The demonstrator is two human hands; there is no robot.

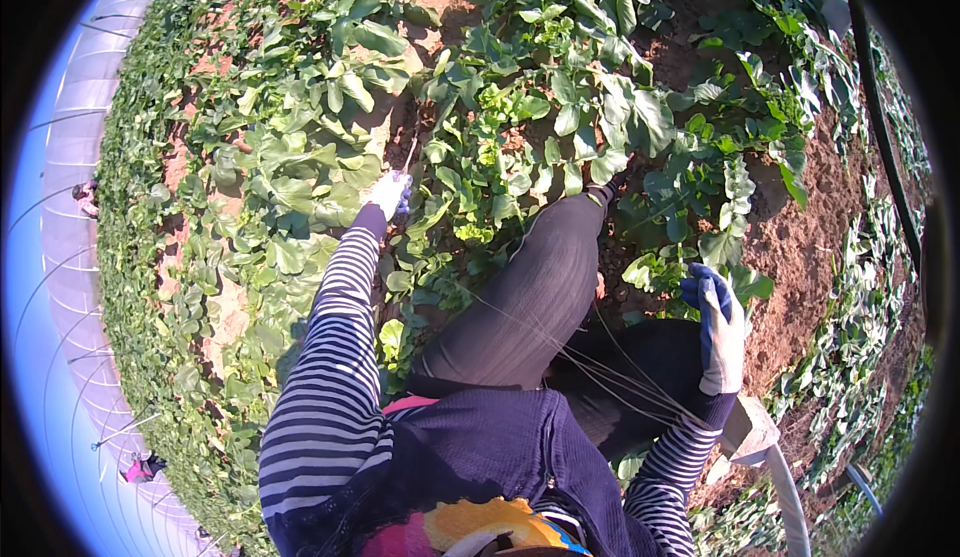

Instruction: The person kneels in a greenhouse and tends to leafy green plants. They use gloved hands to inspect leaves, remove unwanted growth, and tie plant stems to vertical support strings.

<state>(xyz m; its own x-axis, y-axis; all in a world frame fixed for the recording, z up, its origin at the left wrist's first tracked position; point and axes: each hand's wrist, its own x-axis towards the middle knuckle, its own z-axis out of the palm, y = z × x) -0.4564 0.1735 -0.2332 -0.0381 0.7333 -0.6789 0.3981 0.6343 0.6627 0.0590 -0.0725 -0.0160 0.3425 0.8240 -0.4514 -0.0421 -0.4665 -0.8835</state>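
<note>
My left hand [391,193], in a white and blue glove, is closed around the end of a thin stick-like tool [412,141] that reaches up over the soil; what kind of tool it is I cannot tell. Leafy green plants [480,107] surround it. On the right, my right hand [716,317], in a white glove with blue-coated fingers, is raised beside the dark trousers [540,287], its fingers bent and nothing plainly seen in them. Just above it are green leaves [660,272]. Thin pale strands [592,362] stretch from near the right wrist across the legs.
Dense leafy rows fill the left. Bare reddish soil [799,234] lies at the right, beside flattened, wilted-looking leaves [855,294]. A pale block-like object with a strap [750,433] is by the right forearm. A plastic-covered greenhouse [71,257] and distant people [140,470] are at the far left.
</note>
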